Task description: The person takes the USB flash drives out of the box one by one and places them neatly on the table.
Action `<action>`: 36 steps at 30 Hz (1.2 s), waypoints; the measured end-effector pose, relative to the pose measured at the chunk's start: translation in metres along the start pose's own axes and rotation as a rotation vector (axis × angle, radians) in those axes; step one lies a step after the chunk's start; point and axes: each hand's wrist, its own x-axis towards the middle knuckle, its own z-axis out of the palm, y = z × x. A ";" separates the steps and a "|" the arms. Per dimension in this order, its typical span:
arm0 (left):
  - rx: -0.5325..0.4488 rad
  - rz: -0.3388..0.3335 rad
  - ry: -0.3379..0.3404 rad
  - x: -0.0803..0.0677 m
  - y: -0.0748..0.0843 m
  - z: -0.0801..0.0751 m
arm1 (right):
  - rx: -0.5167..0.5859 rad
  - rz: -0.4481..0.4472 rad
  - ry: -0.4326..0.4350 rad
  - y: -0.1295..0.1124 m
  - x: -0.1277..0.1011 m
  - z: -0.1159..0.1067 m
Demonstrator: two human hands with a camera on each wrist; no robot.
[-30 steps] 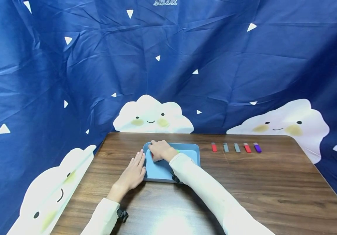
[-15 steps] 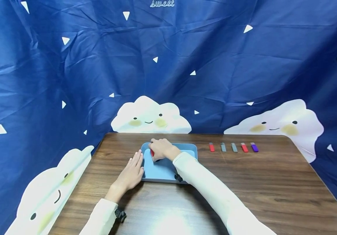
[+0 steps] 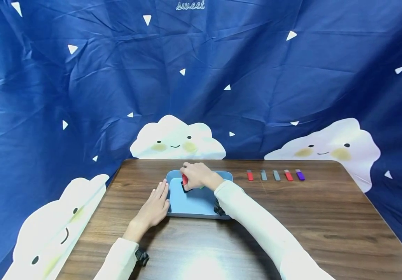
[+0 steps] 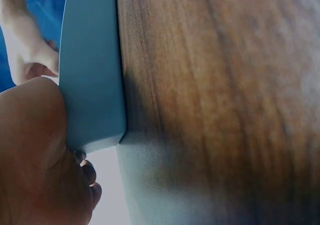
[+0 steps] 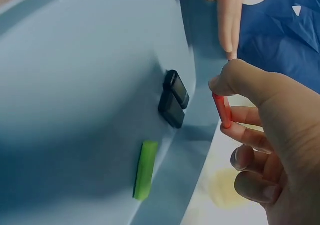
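Your right hand (image 5: 265,135) pinches the small red plastic stick (image 5: 222,110) between thumb and forefinger, just above the shallow pale-blue plastic tray (image 3: 194,204). That thin grip could slip, dropping it back in. Your left hand (image 3: 153,208) lies flat, fingers straight, against the tray's left edge.
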 end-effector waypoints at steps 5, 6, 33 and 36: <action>-0.005 0.007 0.006 0.000 0.000 -0.001 | 0.015 0.004 0.013 0.010 -0.009 -0.005; -0.008 0.008 0.004 0.000 0.000 0.000 | 0.016 0.002 0.015 0.011 -0.010 -0.006; -0.034 -0.011 0.003 0.000 0.003 0.002 | 0.064 0.015 0.095 0.042 -0.066 -0.022; -0.033 -0.006 0.004 0.001 0.002 0.003 | 0.056 0.025 0.099 0.044 -0.071 -0.024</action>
